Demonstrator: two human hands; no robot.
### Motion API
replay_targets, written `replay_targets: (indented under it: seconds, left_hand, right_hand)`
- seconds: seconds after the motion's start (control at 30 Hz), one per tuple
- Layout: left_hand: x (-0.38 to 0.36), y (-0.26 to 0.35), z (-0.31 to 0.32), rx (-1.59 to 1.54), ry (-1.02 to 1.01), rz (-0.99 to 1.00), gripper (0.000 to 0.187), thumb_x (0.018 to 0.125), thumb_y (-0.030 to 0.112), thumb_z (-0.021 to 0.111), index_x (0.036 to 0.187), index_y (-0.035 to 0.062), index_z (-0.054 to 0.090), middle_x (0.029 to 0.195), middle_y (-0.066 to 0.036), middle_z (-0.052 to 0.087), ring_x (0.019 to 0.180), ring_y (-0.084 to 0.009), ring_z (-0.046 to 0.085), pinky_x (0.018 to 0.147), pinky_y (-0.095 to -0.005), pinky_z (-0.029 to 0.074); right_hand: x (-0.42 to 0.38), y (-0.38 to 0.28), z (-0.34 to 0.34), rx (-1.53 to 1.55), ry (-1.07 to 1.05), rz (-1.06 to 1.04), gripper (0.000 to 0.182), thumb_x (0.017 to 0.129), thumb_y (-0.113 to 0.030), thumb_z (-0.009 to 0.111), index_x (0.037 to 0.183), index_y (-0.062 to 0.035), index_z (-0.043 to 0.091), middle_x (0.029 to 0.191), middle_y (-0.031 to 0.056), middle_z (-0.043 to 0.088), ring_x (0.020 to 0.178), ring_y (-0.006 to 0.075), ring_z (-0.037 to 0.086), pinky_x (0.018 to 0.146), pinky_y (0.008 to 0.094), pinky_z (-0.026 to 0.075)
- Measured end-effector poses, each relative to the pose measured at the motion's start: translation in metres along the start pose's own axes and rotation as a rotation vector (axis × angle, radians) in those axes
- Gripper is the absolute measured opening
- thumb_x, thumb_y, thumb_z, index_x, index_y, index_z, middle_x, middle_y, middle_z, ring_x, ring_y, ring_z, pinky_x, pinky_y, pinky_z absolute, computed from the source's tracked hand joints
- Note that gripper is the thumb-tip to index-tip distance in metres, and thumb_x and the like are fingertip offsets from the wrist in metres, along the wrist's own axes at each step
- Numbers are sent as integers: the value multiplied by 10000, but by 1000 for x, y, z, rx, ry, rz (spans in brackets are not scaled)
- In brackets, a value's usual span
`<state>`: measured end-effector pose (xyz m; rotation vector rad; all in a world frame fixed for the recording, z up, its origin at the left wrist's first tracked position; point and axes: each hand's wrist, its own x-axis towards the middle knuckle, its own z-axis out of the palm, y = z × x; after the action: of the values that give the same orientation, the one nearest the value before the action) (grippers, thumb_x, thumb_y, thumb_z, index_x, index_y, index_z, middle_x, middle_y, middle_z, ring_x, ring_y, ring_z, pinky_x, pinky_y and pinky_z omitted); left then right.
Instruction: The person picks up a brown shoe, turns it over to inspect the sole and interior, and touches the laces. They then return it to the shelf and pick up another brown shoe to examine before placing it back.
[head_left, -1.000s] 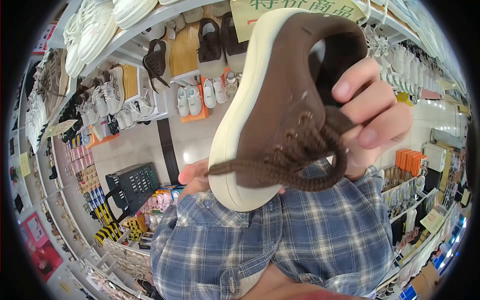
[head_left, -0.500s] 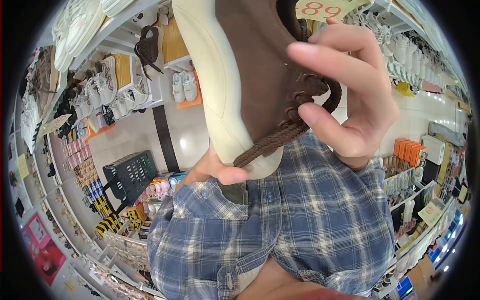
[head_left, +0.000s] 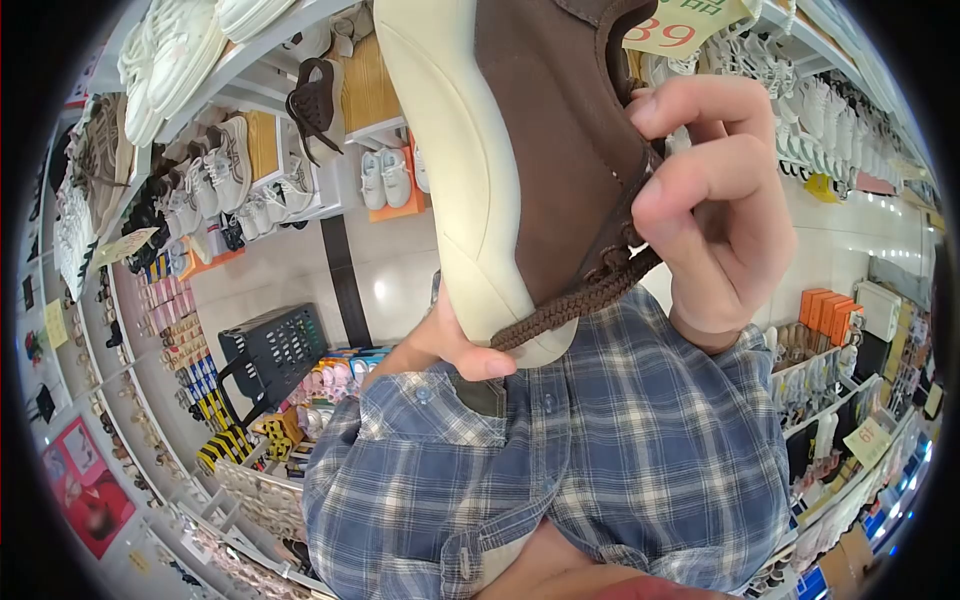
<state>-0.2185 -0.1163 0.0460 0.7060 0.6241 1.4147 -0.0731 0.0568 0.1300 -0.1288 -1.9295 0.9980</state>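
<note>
A brown shoe (head_left: 560, 150) with a thick cream sole and chunky braided brown laces is held up in front of my chest, its toe pointing down toward me. My left hand (head_left: 465, 350) grips the toe end from beneath; its thumb shows beside the sole and the other fingers are hidden behind the shoe. At the lacing, my right hand (head_left: 725, 200) has its fingers curled in, pinching at the brown shoelace (head_left: 575, 305). One stretch of lace runs from those fingers down to my left thumb. The exact grip point is partly covered.
A dark plastic basket (head_left: 268, 360) stands on the floor at left. Shelves of white shoes (head_left: 170, 80) line the upper left, with another brown-laced shoe (head_left: 318, 105). A price sign (head_left: 675, 30) hangs behind the held shoe. Orange boxes (head_left: 830, 315) sit at right.
My right hand's fingers have curled closer together at the laces, and the lace loop that stood beside them no longer shows. The shoe sits slightly further right and lower in view.
</note>
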Motion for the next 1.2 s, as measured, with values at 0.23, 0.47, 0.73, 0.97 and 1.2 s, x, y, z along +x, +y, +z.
replay_targets:
  seconds: [0.23, 0.47, 0.73, 0.97, 1.2]
  left_hand:
    - [-8, 16, -3, -53, 18, -32, 903, 642, 284, 806, 1323, -33, 304, 1192, -171, 509, 1083, -237, 527, 903, -369, 437]
    - [-6, 22, -3, -67, 56, -10, 921, 644, 308, 802, 1336, -25, 293, 1221, -182, 482, 1111, -253, 504, 923, -381, 424]
    - [3, 14, 0, -86, 62, -7, 942, 647, 336, 797, 1351, -15, 279, 1253, -194, 450, 1143, -270, 477, 945, -394, 409]
    - [6, 10, -1, -95, 55, -2, 960, 649, 361, 793, 1364, -6, 268, 1282, -205, 423, 1171, -285, 454, 965, -407, 396]
    - [6, 10, -3, -110, 64, 10, 979, 651, 385, 789, 1377, 2, 256, 1311, -216, 396, 1199, -300, 431, 985, -419, 383]
  right_hand:
    - [3, 18, -25, 66, 112, -173, 401, 837, -171, 637, 1165, -16, 468, 1158, 243, 494, 1070, 360, 515, 966, 468, 377]
    - [36, 7, -11, 161, 282, 41, 741, 686, -245, 789, 1270, 34, 427, 1214, 248, 508, 1133, 369, 511, 966, 467, 392]
    - [37, 7, -6, -17, 13, 186, 650, 567, -95, 755, 1172, 31, 555, 1193, 158, 567, 1083, 186, 544, 934, 294, 397]
    - [39, 21, 1, -7, 56, 239, 528, 534, 22, 707, 1050, 13, 595, 1156, 130, 590, 1008, 156, 568, 876, 274, 438]
    - [39, 27, 13, -74, 108, 198, 499, 554, 82, 675, 1035, -8, 573, 1104, 104, 597, 964, 140, 567, 844, 265, 446]
